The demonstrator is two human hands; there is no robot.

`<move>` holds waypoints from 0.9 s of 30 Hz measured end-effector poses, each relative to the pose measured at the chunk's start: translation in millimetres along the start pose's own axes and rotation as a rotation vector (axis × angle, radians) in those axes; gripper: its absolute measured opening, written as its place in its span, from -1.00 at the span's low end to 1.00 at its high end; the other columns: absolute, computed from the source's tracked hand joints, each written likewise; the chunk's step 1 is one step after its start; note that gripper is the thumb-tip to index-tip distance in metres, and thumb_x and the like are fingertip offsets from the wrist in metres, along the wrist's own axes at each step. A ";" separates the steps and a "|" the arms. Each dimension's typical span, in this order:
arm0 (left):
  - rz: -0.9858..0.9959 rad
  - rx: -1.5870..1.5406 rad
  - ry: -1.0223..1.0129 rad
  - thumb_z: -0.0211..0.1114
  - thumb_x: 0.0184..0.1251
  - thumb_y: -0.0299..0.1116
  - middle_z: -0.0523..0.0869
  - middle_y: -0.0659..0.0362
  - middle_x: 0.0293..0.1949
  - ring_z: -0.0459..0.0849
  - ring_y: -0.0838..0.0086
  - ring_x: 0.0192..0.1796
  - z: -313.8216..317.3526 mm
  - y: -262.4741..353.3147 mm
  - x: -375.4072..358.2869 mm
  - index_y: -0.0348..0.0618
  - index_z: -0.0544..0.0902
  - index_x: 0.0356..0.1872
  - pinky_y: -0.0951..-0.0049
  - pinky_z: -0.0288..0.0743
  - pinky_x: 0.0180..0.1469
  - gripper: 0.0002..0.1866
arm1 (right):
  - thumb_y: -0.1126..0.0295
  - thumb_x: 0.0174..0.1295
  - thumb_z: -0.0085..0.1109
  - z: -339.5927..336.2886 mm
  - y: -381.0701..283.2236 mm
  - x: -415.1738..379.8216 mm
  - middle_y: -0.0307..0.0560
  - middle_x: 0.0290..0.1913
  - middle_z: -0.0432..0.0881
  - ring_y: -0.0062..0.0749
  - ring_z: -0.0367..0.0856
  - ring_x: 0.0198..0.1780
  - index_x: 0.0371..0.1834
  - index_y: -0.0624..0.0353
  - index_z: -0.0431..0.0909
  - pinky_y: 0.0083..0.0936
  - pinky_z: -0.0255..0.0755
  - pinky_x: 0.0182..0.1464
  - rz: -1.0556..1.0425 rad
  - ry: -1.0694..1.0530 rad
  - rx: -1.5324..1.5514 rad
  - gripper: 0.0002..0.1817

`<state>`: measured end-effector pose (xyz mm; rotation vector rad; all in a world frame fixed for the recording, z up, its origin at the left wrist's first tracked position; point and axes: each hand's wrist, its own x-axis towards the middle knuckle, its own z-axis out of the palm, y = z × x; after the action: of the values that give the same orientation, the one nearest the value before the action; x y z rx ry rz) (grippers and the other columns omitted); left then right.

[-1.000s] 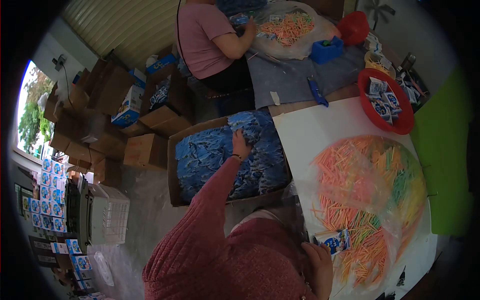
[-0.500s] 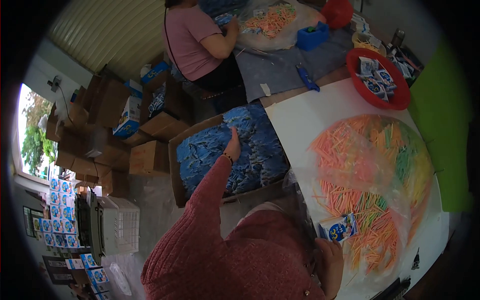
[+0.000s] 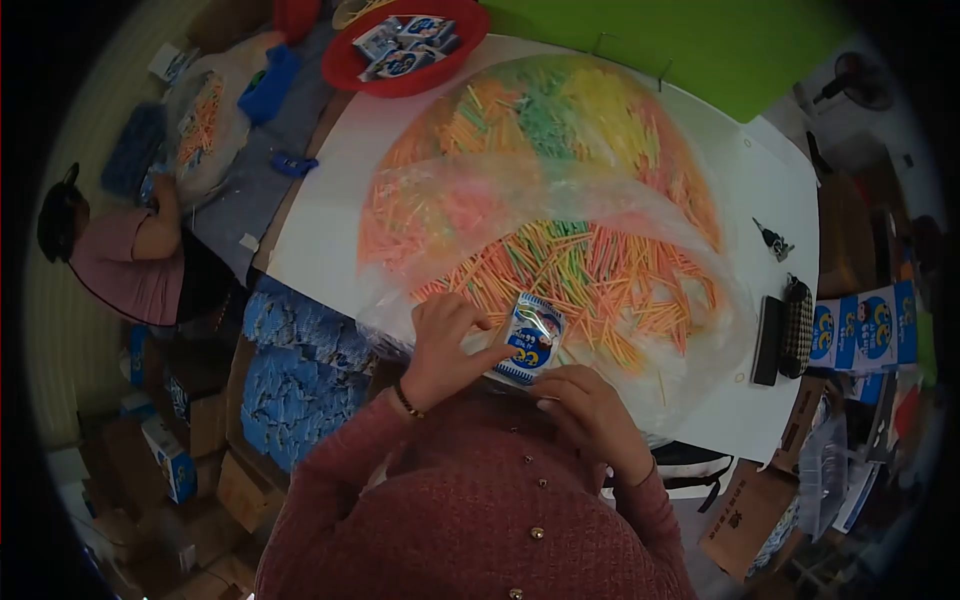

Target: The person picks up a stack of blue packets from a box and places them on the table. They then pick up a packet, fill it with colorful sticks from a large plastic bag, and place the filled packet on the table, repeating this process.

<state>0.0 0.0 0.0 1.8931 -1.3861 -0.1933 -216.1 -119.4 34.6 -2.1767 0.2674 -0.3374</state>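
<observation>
A small blue-and-white printed packet stands in front of my body, over the near edge of the pile of colored sticks. My right hand pinches its lower edge, with the fingers bent. On the packet's left side is my left hand, its thumb reaching to the packet's edge and its fingers apart from the thumb. The orange, pink, green and yellow sticks lie in a large clear plastic bag, partly folded open, on the white table.
A red bowl with several packets stands at the far left of the table. To my left is a carton of blue packets. Keys and a black case lie right. A co-worker works at another table.
My view has turned right, toward the table. My left hand has left the carton of blue packets and come to the packet, which my right hand still holds, now in front of me.
</observation>
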 end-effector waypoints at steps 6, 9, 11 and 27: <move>-0.132 -0.044 -0.212 0.57 -0.06 -0.12 0.53 0.22 -0.35 0.47 0.28 -0.18 49.2 1.9 9.8 -0.02 0.54 -0.41 0.21 0.22 -0.03 -0.63 | 0.47 0.15 0.27 11.7 28.7 -2.2 0.03 0.06 0.57 -0.01 0.54 0.10 0.04 0.15 0.54 -0.22 0.44 0.15 0.016 0.116 -0.089 -0.65; -0.120 -0.110 -0.161 0.55 -0.04 -0.13 0.51 0.24 -0.41 0.47 0.30 -0.22 46.8 4.7 10.7 -0.04 0.51 -0.44 0.21 0.20 -0.04 -0.63 | 0.53 0.11 0.26 17.3 32.5 -3.0 0.04 0.13 0.54 0.02 0.50 0.16 0.10 0.15 0.51 -0.20 0.40 0.20 0.071 0.111 -0.038 -0.57; -0.121 0.087 -0.034 0.53 0.01 -0.20 0.53 0.27 -0.46 0.49 0.33 -0.24 43.8 11.9 13.6 -0.04 0.51 -0.46 0.25 0.19 -0.06 -0.69 | 0.53 0.11 0.26 18.8 32.2 -1.4 0.04 0.13 0.54 0.02 0.50 0.16 0.10 0.15 0.51 -0.20 0.40 0.20 0.071 0.124 -0.044 -0.57; -0.092 0.028 -0.201 0.36 0.23 -0.20 0.57 0.25 -0.46 0.50 0.32 -0.22 43.6 -3.4 18.1 -0.03 0.61 -0.46 0.26 0.18 -0.05 -0.81 | 0.53 0.22 0.22 26.4 37.2 6.6 0.03 -0.09 0.58 -0.10 0.58 -0.09 0.12 0.16 0.49 -0.28 0.46 -0.02 0.185 0.253 0.024 -0.63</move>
<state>-13.3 -36.5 -26.9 2.0065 -1.4395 -0.4215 -203.6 -123.1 -9.6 -2.0660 0.5986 -0.5078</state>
